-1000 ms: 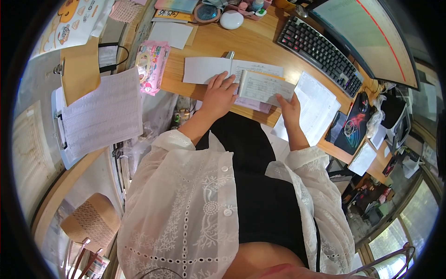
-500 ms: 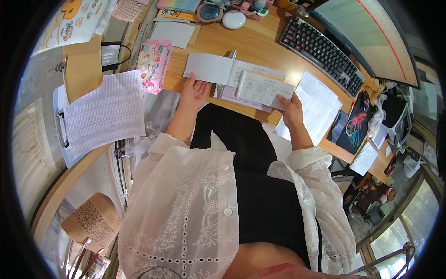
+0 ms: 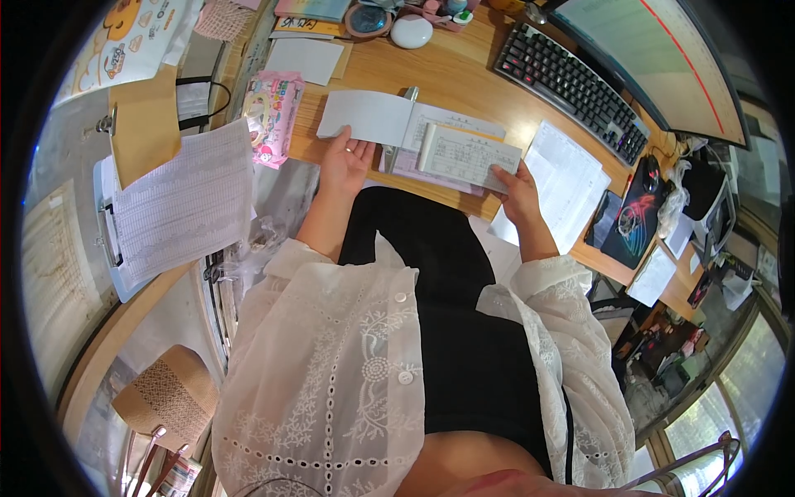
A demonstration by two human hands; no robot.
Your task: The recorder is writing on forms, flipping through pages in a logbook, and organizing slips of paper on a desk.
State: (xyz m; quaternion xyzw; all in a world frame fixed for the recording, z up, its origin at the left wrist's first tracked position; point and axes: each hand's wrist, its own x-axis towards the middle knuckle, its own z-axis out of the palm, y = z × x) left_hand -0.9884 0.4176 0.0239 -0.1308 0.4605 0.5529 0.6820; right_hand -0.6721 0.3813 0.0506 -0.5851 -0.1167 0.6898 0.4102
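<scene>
My left hand (image 3: 343,167) is palm up at the near edge of a white page (image 3: 364,116), thumb on the page and fingers curled below it. The page lies folded over to the left from a pad of printed forms (image 3: 464,122), near a metal clip (image 3: 411,94). My right hand (image 3: 519,192) pinches the right corner of a small printed form booklet (image 3: 470,156), thumb on top. That booklet rests over the pad and partly hides its lines. Its bound left end stands a little thicker.
A pink packet (image 3: 273,116) lies left of the pad, beside a clipboard of printed sheets (image 3: 186,199). Loose printed papers (image 3: 563,182) lie to the right. Beyond them are a black keyboard (image 3: 571,91), a monitor (image 3: 662,58) and a mouse (image 3: 648,171).
My left hand and the white page have shifted slightly left, and the page lies a little farther over. My right hand keeps its hold on the booklet.
</scene>
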